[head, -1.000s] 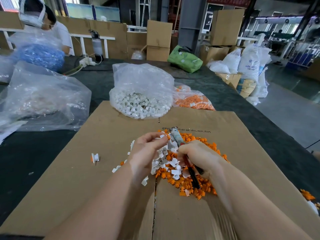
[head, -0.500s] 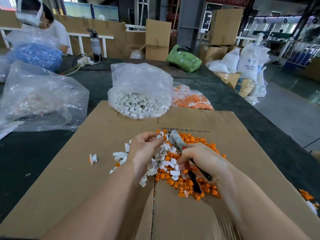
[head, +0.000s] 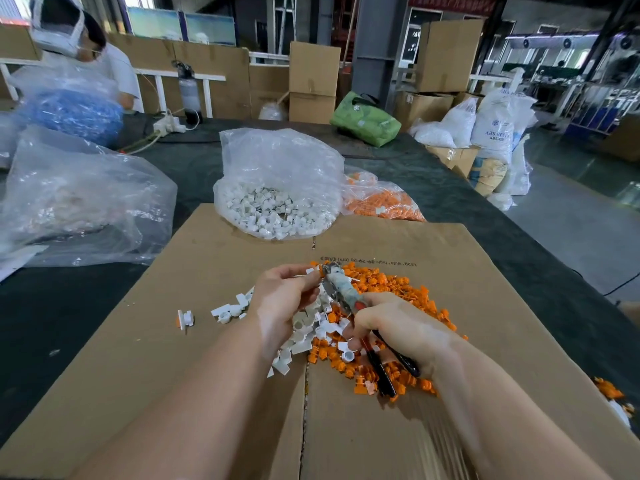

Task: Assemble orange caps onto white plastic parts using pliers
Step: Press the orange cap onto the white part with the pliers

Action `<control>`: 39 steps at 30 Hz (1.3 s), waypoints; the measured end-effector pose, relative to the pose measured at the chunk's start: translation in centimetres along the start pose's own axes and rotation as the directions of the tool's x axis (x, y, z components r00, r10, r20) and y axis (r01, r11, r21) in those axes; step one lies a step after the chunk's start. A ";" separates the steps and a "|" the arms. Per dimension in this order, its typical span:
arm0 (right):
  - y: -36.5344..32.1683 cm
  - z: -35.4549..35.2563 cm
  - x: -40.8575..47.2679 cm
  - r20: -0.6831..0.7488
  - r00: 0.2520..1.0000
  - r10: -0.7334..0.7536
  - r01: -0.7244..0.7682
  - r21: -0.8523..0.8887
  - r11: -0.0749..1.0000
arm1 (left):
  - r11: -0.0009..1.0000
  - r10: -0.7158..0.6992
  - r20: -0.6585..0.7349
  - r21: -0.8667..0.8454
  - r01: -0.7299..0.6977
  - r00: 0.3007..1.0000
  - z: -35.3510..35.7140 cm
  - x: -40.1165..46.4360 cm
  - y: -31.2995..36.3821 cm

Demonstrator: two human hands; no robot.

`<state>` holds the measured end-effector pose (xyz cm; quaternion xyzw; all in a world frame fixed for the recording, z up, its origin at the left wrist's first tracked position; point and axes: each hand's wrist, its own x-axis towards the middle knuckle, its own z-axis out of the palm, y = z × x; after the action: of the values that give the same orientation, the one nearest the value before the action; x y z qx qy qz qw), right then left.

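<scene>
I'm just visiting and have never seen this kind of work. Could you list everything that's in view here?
Cardboard sheet: one, brown, flat on the dark table.
Loose orange caps: many, piled on the cardboard.
Loose white parts: many, beside the caps.
Assembled piece: one, white and orange, alone to the left.
Bag of white parts: one, clear, far edge of the cardboard.
Bag of orange caps: one, clear, right of it.
Large clear bag: one, left.
Another person: one, far left.
Pliers: one, red-black handles.
Left hand: pinches a small piece at the pliers' tip.
Right hand: grips the handles.
</scene>
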<state>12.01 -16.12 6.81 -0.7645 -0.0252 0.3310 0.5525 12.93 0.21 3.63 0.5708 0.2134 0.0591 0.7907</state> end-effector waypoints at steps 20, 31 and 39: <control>0.3 0.9 -0.5 -0.124 0.975 -0.186 0.137 -0.329 0.934 | 1.000 -0.020 -0.020 -0.014 0.020 1.000 0.4 -0.8 -0.6; 1.6 0.1 0.6 -0.352 0.851 -0.390 0.206 -0.459 0.864 | 0.995 0.083 -0.076 0.057 -0.079 0.994 -0.5 -0.9 -0.4; 4.6 -1.5 3.4 -0.407 0.718 -0.565 -0.154 -0.884 0.441 | 0.966 0.106 0.152 0.220 -0.139 0.983 -0.5 -2.7 -1.2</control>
<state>13.98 -17.82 1.47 -0.9864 -0.0966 -0.0995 0.0888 10.10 -0.68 3.09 0.6731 0.1273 0.0430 0.7272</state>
